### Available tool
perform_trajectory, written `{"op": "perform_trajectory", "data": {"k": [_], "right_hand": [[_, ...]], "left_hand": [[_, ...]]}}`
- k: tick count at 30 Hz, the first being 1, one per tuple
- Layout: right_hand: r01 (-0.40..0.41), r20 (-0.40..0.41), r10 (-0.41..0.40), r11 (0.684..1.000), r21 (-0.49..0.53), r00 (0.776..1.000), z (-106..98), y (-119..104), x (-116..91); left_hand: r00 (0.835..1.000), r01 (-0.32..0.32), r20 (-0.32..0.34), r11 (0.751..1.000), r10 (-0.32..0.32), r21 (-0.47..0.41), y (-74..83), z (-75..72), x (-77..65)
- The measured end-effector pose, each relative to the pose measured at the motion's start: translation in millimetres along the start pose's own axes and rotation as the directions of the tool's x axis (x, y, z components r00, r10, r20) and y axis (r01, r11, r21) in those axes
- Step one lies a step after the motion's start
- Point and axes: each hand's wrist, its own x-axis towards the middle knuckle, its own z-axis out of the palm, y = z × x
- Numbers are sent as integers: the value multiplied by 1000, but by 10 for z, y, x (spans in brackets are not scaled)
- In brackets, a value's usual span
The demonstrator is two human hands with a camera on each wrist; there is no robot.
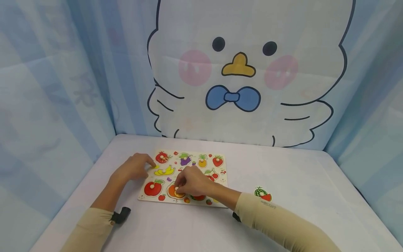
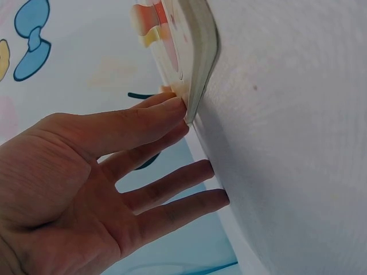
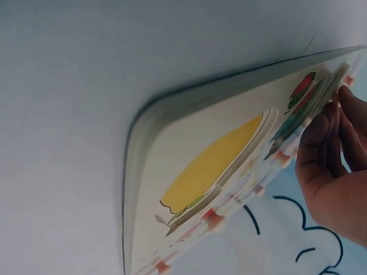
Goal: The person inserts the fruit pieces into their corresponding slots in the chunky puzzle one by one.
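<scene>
A wooden fruit puzzle board (image 1: 148,199) with small knobs on its pieces lies on the table. Over its lower middle, my right hand (image 1: 192,181) pinches an orange puzzle piece (image 1: 179,194) at the orange picture. In the right wrist view, the right hand's (image 3: 332,154) fingertips are partly hidden behind one another. My left hand (image 1: 134,167) is at the board's left edge, index fingertip on top near the banana piece (image 1: 165,170). Seen from the left wrist, the left hand's (image 2: 97,166) thumb touches the board's corner and its fingers extend fairly straight.
To the right of the board, a watermelon piece (image 1: 263,194) lies on the white table (image 1: 302,189). An apple piece (image 1: 153,188) sits in the board's lower left. Blue and white curtains (image 1: 50,87) hang around the table's back and sides.
</scene>
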Motion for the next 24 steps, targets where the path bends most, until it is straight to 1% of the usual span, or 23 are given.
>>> {"op": "perform_trajectory", "data": {"k": [5, 15, 24], "right_hand": [[-7, -3, 7, 1000, -8, 1000, 6, -11, 19], [2, -1, -2, 1000, 20, 1000, 19, 3, 22], [-5, -11, 5, 1000, 9, 1000, 16, 2, -4]], "left_hand": [[1000, 0, -2, 1000, 0, 3, 3, 0, 10], [1000, 12, 3, 1000, -12, 7, -4, 20, 37], [1000, 16, 0, 1000, -16, -1, -14, 31, 23]]}}
